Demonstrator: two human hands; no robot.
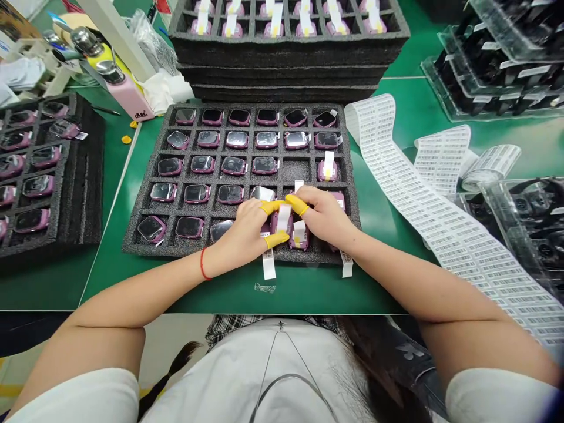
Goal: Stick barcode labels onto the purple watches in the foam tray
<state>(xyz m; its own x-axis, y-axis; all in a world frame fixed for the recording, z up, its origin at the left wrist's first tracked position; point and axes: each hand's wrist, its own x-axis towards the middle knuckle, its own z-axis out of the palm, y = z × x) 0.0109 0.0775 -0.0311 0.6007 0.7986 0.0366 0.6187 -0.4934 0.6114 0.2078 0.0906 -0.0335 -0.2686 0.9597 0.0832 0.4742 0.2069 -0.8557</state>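
Note:
A black foam tray point(145, 244) lies in front of me with rows of purple watch bodies in its cells. Both hands meet over its front right part. My left hand point(247, 230), with yellow finger cots, pinches a purple watch body point(282, 222) that carries a white label strip. My right hand point(324, 216), one yellow cot on its forefinger, grips the same watch from the right. Another labelled watch body point(300, 235) sits just beside it. A red cord circles my left wrist.
A long strip of barcode labels point(423, 194) runs down the right side. Stacked foam trays point(286, 59) stand behind, another foam tray point(88, 194) at the left, clear plastic trays point(493, 64) at the right. Loose label backings point(268, 264) lie at the tray's front edge.

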